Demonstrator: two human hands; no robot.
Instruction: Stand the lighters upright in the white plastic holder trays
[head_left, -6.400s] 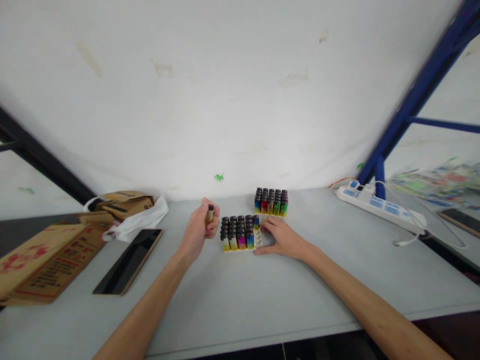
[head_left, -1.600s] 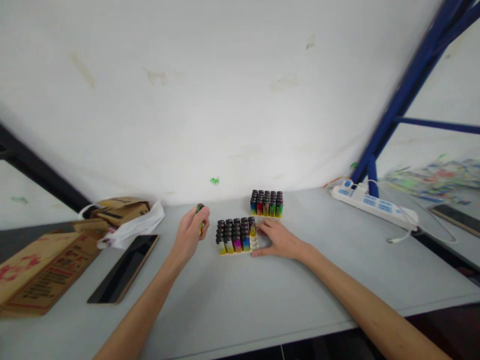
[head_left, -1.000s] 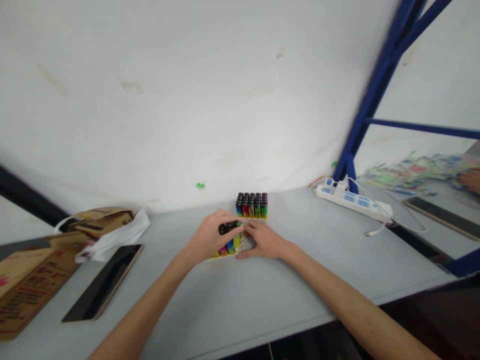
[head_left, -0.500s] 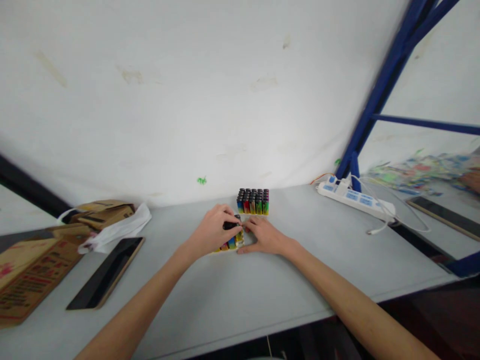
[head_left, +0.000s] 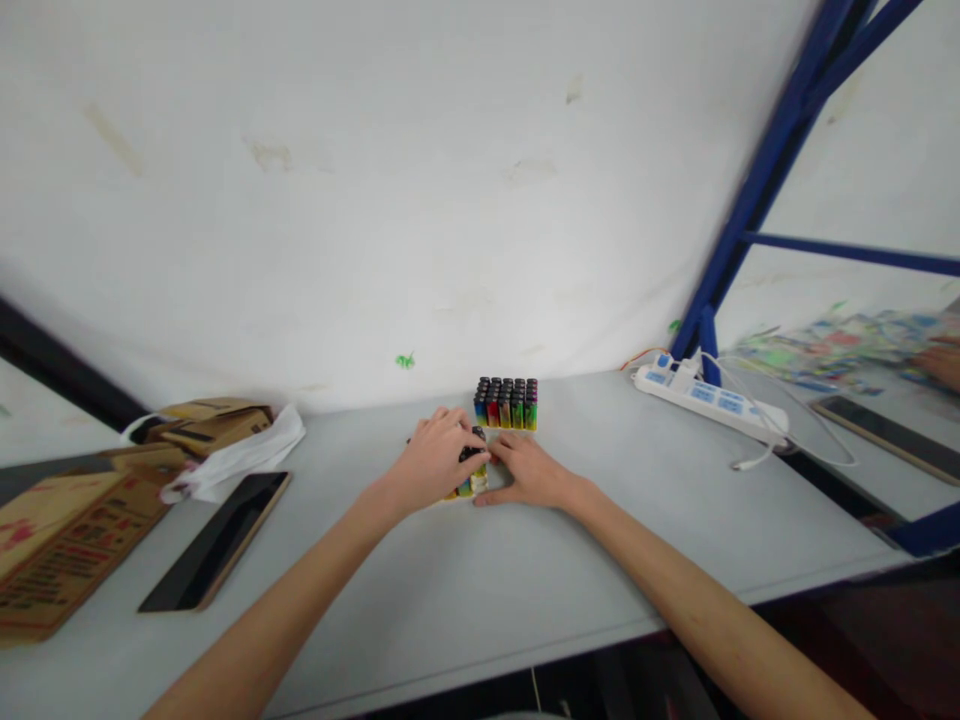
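Observation:
A white tray (head_left: pixel 479 480) of colourful lighters (head_left: pixel 465 487) with black tops stands on the table in front of me. My left hand (head_left: pixel 436 455) lies over it, fingers bent down onto the black tops, and covers most of the set. At the tray's right end, my right hand (head_left: pixel 527 473) holds the edge between its thumb and fingertips. Just behind, against the wall, a second block of upright lighters (head_left: pixel 507 405) sits in neat rows, untouched.
On the left are a phone (head_left: pixel 217 540), a white plastic bag (head_left: pixel 240 460) and cardboard boxes (head_left: pixel 82 540). A white power strip (head_left: pixel 712 398) with cables lies at right, near a blue metal frame (head_left: pixel 739 210). Beyond it, another person's hand (head_left: pixel 941 362) is by blurred colourful packets.
My left hand has shifted slightly left over the tray and flattened a little, showing more black tops by its thumb. My right hand stays at the tray's end.

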